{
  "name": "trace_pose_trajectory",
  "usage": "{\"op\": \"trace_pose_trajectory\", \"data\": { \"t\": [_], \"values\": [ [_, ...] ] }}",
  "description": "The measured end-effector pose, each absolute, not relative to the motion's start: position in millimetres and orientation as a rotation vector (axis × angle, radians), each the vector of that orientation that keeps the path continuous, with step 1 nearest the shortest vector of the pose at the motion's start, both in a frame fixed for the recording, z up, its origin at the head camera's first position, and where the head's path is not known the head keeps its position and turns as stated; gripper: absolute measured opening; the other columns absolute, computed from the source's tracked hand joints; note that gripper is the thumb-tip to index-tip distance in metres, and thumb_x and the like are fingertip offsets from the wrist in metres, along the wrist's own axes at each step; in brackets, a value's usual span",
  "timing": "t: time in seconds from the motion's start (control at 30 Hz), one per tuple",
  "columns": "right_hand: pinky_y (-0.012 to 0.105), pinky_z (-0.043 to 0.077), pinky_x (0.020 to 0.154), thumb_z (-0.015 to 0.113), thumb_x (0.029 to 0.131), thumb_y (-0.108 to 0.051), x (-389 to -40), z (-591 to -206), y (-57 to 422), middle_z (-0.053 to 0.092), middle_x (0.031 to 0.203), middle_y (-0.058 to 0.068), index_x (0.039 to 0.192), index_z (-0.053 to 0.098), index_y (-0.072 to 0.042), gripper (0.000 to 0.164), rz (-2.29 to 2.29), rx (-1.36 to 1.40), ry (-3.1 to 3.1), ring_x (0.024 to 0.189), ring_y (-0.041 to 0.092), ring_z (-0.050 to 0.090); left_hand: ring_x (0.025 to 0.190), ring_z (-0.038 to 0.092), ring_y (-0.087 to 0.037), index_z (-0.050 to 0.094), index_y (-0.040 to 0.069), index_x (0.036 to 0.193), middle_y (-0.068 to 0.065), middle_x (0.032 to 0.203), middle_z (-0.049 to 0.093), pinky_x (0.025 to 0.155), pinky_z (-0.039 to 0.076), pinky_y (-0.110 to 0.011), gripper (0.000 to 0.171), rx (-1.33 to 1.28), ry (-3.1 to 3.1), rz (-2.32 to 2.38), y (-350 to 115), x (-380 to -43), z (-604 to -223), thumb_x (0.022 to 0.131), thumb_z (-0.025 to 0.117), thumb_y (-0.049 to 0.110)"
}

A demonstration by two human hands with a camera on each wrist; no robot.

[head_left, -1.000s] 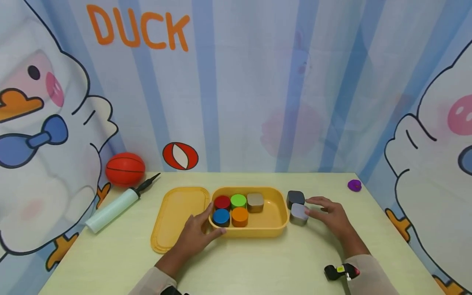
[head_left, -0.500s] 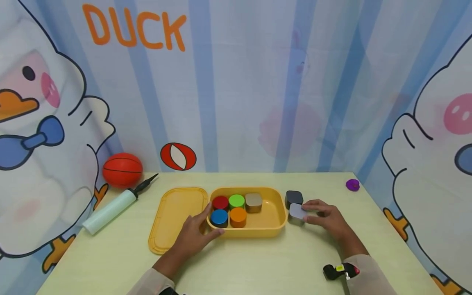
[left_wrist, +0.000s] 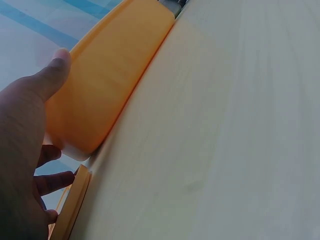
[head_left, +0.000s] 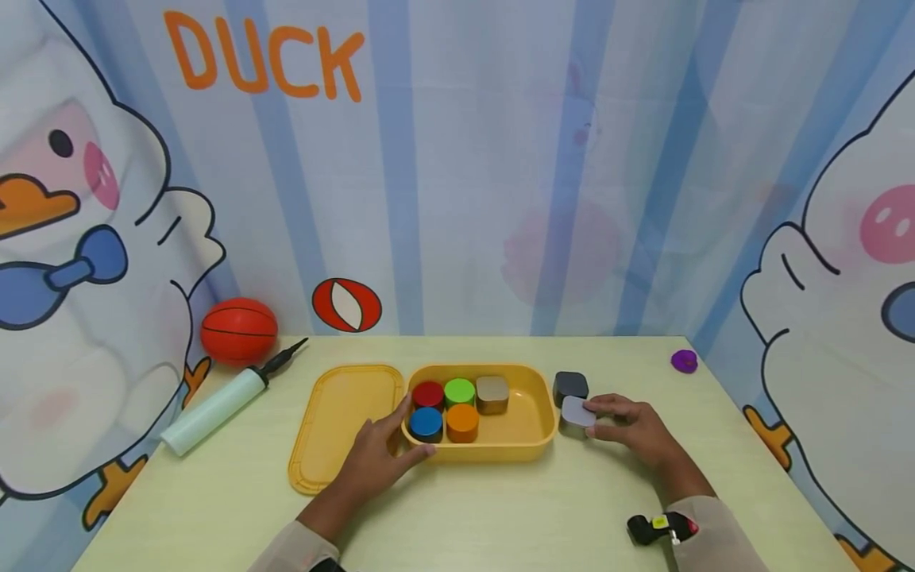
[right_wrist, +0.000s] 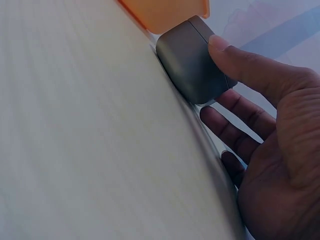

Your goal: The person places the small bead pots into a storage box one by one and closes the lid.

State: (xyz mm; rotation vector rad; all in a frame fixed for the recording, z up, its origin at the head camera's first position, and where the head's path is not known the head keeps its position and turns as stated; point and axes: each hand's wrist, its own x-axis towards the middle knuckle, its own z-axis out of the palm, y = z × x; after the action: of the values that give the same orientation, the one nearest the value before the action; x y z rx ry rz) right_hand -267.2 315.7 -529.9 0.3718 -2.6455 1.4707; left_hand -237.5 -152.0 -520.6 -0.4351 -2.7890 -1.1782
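Note:
At the left end of the yellow lunch-box-like container (head_left: pixel 479 454), my left hand (head_left: pixel 377 457) holds its corner, thumb on the near wall and fingers by the left side. Inside lie small lidded pots: red (head_left: pixel 428 394), green (head_left: pixel 460 392), blue (head_left: pixel 426 424), orange (head_left: pixel 462 422) and a beige square one (head_left: pixel 492 393). To the container's right, my right hand (head_left: pixel 632 425) pinches a silver rounded-square tin (head_left: pixel 575 416) between thumb and fingers. In the right wrist view that tin (right_wrist: pixel 192 62) shows a lid seam. Behind it stands a dark grey tin (head_left: pixel 570 387).
A yellow lid (head_left: pixel 336 421) lies flat beside the container, under my left hand. Further left are a pale green hand pump (head_left: pixel 218 413) and a red ball (head_left: pixel 239 331). A small purple object (head_left: pixel 684 361) sits near the far right corner. A curtain hangs behind the table.
My right hand has moved left and its thumb and fingers have come onto the silver tin. My left hand stays at the container. The view has shifted slightly.

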Motion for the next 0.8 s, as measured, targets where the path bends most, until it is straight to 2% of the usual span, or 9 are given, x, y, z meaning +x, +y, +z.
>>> {"op": "trace_pose_trajectory", "data": {
  "t": [0.27, 0.53, 0.6, 0.8],
  "values": [
    [0.016, 0.055, 0.095, 0.089, 0.091, -0.013, -267.3, -532.1, 317.8, 0.073, 0.134, 0.022, 0.131, 0.08, -0.005, 0.042, 1.557, 0.43, -2.596, 0.109, 0.0, 0.066, 0.155, 0.052, -0.039, 0.036, 0.015, 0.171, -0.013, 0.167, 0.051, 0.13, 0.018, -0.08, 0.098, -0.444, -2.778, -1.176, -152.1, -237.5, -521.1, 0.095, 0.081, 0.056],
    [0.018, 0.057, 0.092, 0.087, 0.094, -0.015, -264.2, -527.7, 320.0, 0.075, 0.135, 0.021, 0.131, 0.08, -0.006, 0.04, 1.517, 0.401, -2.597, 0.108, 0.008, 0.069, 0.155, 0.052, -0.039, 0.036, 0.016, 0.171, -0.013, 0.167, 0.052, 0.13, 0.019, -0.079, 0.098, -0.44, -2.78, -1.176, -150.8, -237.6, -520.6, 0.095, 0.081, 0.056],
    [0.019, 0.057, 0.09, 0.087, 0.094, -0.016, -264.5, -526.7, 320.7, 0.077, 0.134, 0.017, 0.131, 0.08, -0.007, 0.038, 1.507, 0.407, -2.58, 0.106, 0.008, 0.07, 0.155, 0.052, -0.04, 0.036, 0.016, 0.172, -0.013, 0.167, 0.052, 0.13, 0.018, -0.079, 0.098, -0.434, -2.784, -1.174, -151.0, -237.4, -520.7, 0.095, 0.081, 0.057],
    [0.021, 0.06, 0.084, 0.085, 0.095, -0.012, -265.1, -524.9, 322.5, 0.078, 0.126, -0.013, 0.129, 0.08, -0.002, 0.035, 1.546, 0.454, -2.499, 0.101, 0.006, 0.071, 0.155, 0.052, -0.039, 0.036, 0.015, 0.171, -0.013, 0.167, 0.052, 0.13, 0.018, -0.079, 0.098, -0.441, -2.775, -1.17, -151.6, -237.2, -520.9, 0.095, 0.081, 0.057]
  ]
}}
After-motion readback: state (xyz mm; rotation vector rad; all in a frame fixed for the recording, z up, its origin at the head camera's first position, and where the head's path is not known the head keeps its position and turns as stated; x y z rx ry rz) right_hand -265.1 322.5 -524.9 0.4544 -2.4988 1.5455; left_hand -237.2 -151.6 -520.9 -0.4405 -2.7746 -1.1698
